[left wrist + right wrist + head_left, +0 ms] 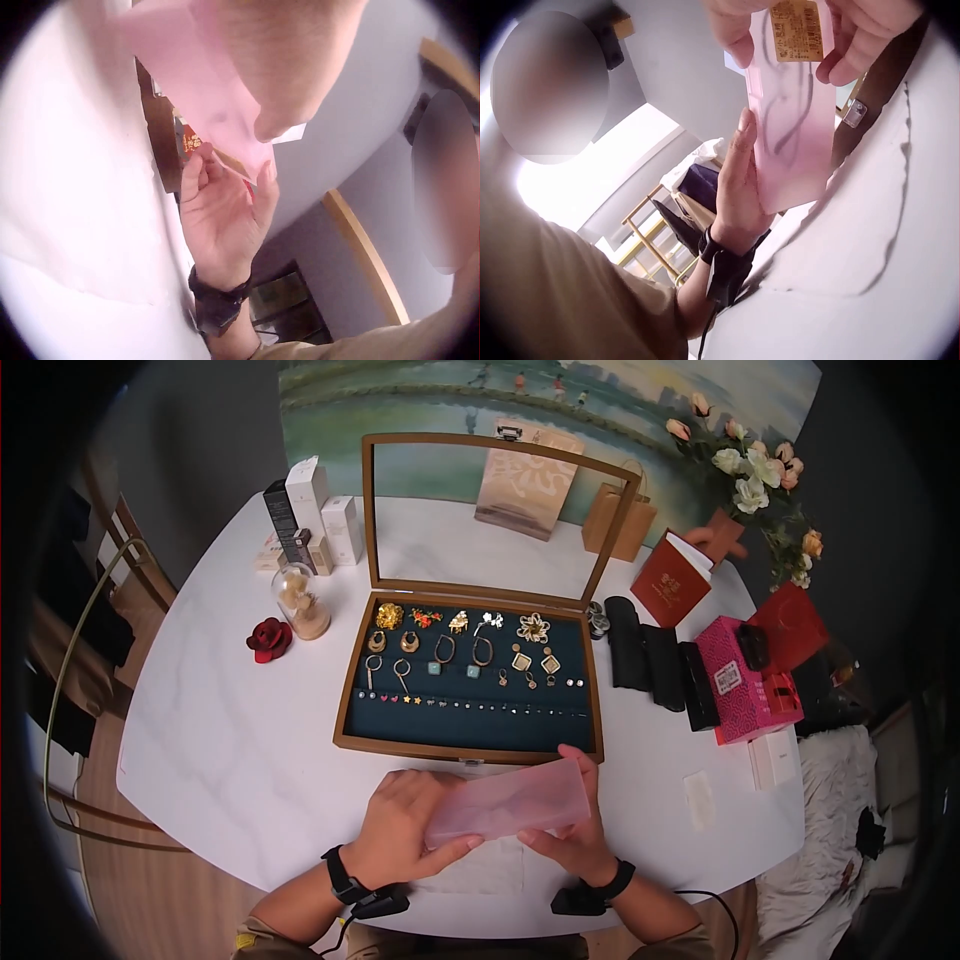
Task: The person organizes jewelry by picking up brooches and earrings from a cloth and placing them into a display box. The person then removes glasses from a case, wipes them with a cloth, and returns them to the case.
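A translucent pink case is held in both hands near the front edge of the table. My left hand grips its left end, thumb along the lower edge. At the other end my right hand holds it between thumb and fingers. In the right wrist view, a gold label with dark print is stuck on the case, and thin dark curved shapes show through its wall. Just beyond the hands lies a wooden jewellery box, its glass lid raised, with rows of earrings on dark green lining.
Small cosmetic boxes, a glass dome and a red rose stand at left. Black cases, a pink box and a red booklet are at right. A pale cloth lies under the hands.
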{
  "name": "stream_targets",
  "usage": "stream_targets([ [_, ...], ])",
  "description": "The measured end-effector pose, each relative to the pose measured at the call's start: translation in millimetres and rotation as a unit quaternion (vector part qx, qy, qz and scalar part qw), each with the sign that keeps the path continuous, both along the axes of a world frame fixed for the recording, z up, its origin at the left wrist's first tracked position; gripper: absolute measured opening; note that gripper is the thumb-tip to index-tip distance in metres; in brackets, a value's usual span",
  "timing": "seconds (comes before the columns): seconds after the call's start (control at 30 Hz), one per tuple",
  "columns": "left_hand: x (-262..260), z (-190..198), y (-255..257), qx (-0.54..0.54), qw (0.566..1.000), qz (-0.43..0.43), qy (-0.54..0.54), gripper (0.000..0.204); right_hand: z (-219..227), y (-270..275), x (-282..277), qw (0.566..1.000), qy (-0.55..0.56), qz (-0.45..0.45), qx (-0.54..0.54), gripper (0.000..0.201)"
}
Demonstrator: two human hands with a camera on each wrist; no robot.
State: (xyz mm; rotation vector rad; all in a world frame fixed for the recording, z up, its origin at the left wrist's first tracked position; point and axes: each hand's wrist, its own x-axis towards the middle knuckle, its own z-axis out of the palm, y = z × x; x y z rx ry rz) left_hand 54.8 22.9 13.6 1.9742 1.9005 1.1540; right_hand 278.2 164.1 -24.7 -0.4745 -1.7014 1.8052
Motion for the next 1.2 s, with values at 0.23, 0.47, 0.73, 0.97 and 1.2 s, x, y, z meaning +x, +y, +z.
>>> stream_targets([
  [0.23, 13.8, 28.3, 7.8, 0.046, 0.988, -0.041, 0.142, 0.047, 2.4, -8.4, -1.1, 0.997, -0.040, 0.011, 0.071, 0.094],
  [0.47, 38.1, 52.8, 13.5, -0.015, 0.959, -0.083, 0.272, 0.043, 3.3, -9.5, 0.2, 0.998, -0.007, 0.026, 0.060, 0.094],
  [0.73, 64.4, 53.3, 26.5, -0.022, 0.850, -0.055, 0.523, 0.041, -4.0, -5.6, -0.4, 0.996, -0.031, -0.017, 0.079, 0.093],
  [0.97, 54.6, 56.1, 36.0, -0.010, 0.846, -0.072, 0.528, 0.040, -4.3, -5.3, -2.1, 1.000, -0.013, -0.008, 0.027, 0.093],
  [1.2, 14.2, 75.7, 33.0, -0.023, 0.960, -0.082, 0.268, 0.036, -1.7, -5.1, -3.9, 0.999, 0.040, 0.019, 0.028, 0.092],
])
